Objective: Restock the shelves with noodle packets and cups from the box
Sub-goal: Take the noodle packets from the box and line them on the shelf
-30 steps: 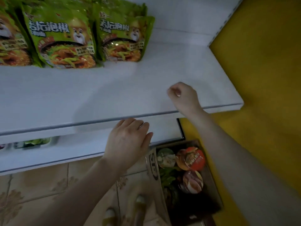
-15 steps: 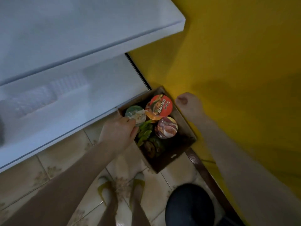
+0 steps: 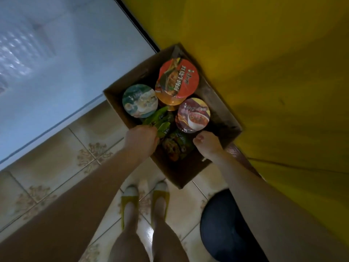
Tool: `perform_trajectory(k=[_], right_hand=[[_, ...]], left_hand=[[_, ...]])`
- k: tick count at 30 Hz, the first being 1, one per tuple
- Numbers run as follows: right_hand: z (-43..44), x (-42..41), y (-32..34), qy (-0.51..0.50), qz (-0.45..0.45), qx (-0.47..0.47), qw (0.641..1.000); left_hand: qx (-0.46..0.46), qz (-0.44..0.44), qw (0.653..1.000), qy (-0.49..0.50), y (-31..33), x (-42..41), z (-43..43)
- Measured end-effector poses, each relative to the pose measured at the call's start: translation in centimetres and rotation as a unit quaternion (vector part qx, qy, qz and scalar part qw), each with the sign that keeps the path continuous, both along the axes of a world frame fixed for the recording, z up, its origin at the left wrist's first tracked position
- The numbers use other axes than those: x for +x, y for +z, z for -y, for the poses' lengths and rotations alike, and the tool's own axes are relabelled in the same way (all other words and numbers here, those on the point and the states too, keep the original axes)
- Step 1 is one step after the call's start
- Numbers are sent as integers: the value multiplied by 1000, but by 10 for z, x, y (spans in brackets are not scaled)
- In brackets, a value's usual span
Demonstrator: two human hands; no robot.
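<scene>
Left hand [image 3: 140, 140] dips into the box [image 3: 113, 95], seemingly pinching a green packet [image 3: 160, 125] at the box's middle. Right hand [image 3: 207, 143] hovers curled and empty over its near edge. Cups [image 3: 177, 78] crowd the far end, so lift the packet straight up, clear of them.

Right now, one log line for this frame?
phase: pick from box | left hand: grips green packet | right hand: fist, empty, over box | cups: three upright in box
</scene>
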State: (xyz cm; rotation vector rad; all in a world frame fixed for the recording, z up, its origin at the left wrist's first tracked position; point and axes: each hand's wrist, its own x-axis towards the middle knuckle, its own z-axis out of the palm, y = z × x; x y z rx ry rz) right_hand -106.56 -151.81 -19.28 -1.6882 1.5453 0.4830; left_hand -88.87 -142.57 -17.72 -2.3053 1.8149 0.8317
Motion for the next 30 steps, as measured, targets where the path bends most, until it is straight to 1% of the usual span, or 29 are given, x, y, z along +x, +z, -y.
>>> perform_trajectory(k=[5,8,10,13,16,21,23,28,30], right_hand=[[4,1,-99,14,-40,45,998],[5,4,-150,20,-61,87,994],[6,3,-179,45,-83,96,991],[10,0,-213,84,-131,105,982],[17,-2,-236,115,-154,108,975],[19,-7,-268,83,-160,127,975],[15,-7,-275,59,-139,143,978],[11,-5,-283,33,-132,130,982],[12,-7,-283,35,-143,116,982]], left_hand=[[64,-23,998,2,-87,-13,31],[74,6,997,-26,-129,-19,46],[66,30,996,-54,-152,-25,55],[70,52,994,-68,-175,-33,65],[90,58,992,-72,-194,-38,70],[100,72,990,-71,-205,-44,76],[103,71,990,-65,-207,-43,78],[85,61,992,-73,-207,-40,79],[71,58,993,-71,-204,-39,79]])
